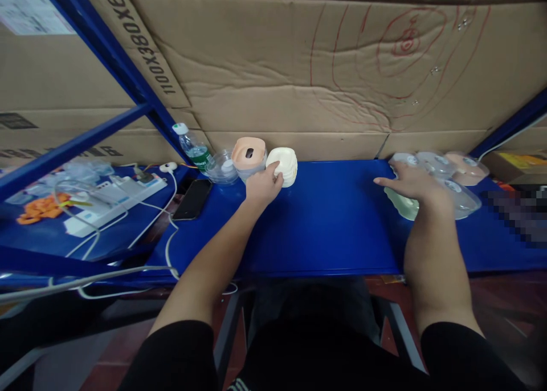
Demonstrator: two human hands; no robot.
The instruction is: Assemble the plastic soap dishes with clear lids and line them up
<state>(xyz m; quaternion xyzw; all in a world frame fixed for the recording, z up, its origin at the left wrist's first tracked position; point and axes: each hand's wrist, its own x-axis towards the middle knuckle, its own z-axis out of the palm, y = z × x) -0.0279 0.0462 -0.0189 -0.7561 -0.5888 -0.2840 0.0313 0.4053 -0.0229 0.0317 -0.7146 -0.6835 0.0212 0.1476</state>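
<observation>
My left hand (262, 184) has its thumb and fingers closed on the near left edge of a cream-coloured stack of lids or shallow bowls (287, 162). Close by on the left stands a peach-coloured lid (249, 150) with a dark oval slot, on top of a clear container. Over on the right, my right hand (416, 181) reaches above several translucent containers, thumb stretched out and fingers apart. Beneath that hand lies a pale green container (401, 203), partly hidden. A clear container (459, 200) and a peach one (468, 168) sit just beyond it.
On the left of the blue shelf (329, 220) are a water bottle (192, 146), a clear round container (223, 168) and a black phone (193, 199). A power strip (115, 203) lies among white cables. Cardboard (273, 66) walls the back; blue metal posts stand at both sides.
</observation>
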